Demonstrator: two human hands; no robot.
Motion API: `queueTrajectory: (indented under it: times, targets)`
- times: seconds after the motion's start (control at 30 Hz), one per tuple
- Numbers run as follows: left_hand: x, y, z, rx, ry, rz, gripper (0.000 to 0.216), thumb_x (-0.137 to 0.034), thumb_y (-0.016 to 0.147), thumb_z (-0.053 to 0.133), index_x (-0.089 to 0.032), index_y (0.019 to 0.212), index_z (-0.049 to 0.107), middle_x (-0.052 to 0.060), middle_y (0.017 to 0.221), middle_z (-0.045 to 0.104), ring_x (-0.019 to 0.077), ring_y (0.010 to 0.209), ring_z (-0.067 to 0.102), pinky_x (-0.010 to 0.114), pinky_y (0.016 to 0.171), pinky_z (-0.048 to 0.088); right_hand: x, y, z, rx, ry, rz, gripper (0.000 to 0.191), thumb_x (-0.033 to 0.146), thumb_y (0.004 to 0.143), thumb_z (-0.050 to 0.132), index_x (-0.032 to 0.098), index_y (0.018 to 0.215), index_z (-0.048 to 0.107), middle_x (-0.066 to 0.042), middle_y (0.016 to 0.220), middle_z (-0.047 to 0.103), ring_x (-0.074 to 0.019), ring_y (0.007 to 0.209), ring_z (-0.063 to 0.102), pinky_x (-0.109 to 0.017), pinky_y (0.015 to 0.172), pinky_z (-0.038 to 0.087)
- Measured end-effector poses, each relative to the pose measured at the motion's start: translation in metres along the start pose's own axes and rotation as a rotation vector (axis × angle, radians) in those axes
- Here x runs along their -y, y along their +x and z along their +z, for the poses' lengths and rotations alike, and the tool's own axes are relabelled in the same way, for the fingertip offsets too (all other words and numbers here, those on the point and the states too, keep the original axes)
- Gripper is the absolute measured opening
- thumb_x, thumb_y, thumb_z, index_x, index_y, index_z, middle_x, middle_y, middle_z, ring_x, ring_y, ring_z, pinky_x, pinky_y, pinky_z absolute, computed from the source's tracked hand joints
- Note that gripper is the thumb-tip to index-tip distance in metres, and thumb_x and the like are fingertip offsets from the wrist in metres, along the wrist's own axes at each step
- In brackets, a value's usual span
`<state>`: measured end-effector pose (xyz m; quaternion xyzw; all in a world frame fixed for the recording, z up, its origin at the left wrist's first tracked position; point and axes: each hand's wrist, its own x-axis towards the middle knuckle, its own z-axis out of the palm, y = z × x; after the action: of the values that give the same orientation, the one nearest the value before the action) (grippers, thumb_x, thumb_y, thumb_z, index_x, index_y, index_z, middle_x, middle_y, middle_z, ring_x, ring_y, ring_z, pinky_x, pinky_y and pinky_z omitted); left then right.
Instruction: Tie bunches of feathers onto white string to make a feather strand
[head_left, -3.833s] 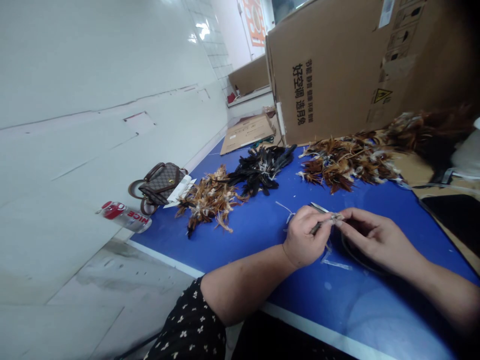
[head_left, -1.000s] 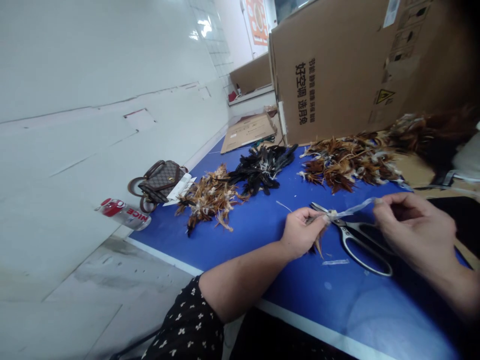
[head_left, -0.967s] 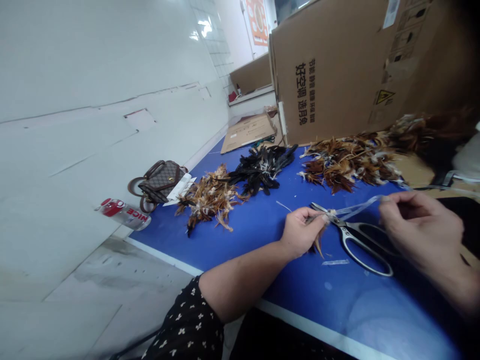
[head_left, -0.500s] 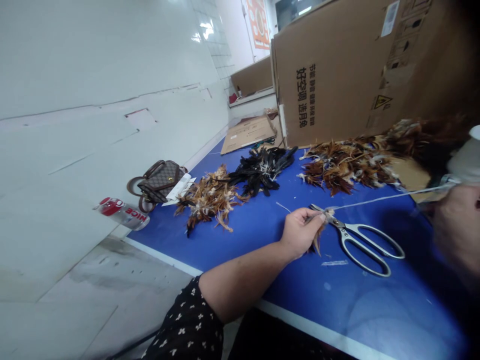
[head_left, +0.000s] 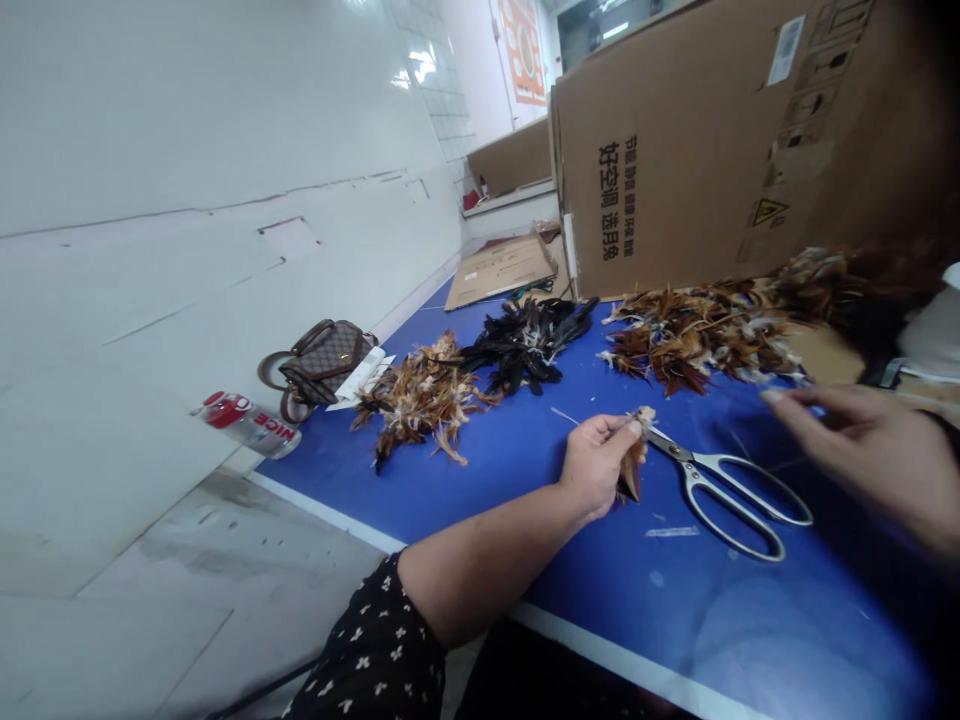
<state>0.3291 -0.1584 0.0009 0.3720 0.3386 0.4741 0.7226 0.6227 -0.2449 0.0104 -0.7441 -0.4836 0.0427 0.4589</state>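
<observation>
Blue table (head_left: 525, 460); left hand (head_left: 596, 465) hides feather bundle (head_left: 632, 470) base; right hand (head_left: 862, 450) blurred.

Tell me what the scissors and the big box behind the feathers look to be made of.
Scissors: apparently bare metal, silvery and shiny, handle loops included. Box: brown corrugated cardboard by its look, matte, with printed black characters and a stuck-on label.

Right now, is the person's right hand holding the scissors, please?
No, the scissors lie on the blue table, and the right hand hovers apart from them.

Right hand (head_left: 874, 465) blurred, wrist cut by right edge; feather bundle (head_left: 632, 470) partly hidden behind left hand (head_left: 596, 465).
</observation>
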Motion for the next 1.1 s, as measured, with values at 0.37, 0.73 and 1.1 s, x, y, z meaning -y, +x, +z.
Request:
queueTrajectory:
  times: [0.37, 0.73, 1.1]
  targets:
    - [0.007, -0.013, 0.002, 0.227, 0.08, -0.1, 0.072, -0.062, 0.066, 0.105, -0.015, 0.104, 0.068, 0.002, 0.076, 0.072, 0.0121, 0.064, 0.063, 0.028, 0.068, 0.049, 0.08, -0.042, 0.054, 0.499, 0.485, -0.057, 0.065, 0.083, 0.084, 0.084, 0.024, 0.11, 0.087, -0.01, 0.096, 0.087, -0.0253, 0.083, 0.078, -0.037, 0.081, 0.064]
    - [0.003, -0.023, 0.012, 0.166, 0.023, -0.042, 0.064, -0.061, 0.075, 0.1, -0.018, 0.099, 0.06, -0.002, 0.078, 0.064, 0.004, 0.057, 0.042, 0.024, 0.056, 0.026, 0.085, -0.048, 0.06, 0.493, 0.545, 0.005, 0.058, 0.079, 0.081, 0.089, 0.022, 0.091, 0.082, -0.005, 0.077, 0.078, -0.0179, 0.063, 0.061, -0.032, 0.063, 0.054]
    - [0.003, -0.023, 0.012, 0.18, 0.074, -0.045, 0.061, -0.063, 0.078, 0.097, -0.018, 0.098, 0.06, -0.004, 0.074, 0.06, 0.0041, 0.053, 0.039, 0.023, 0.05, 0.024, 0.088, -0.051, 0.06, 0.481, 0.561, 0.012, 0.061, 0.08, 0.083, 0.086, 0.023, 0.1, 0.081, -0.003, 0.075, 0.076, -0.0157, 0.058, 0.059, -0.029, 0.056, 0.05]
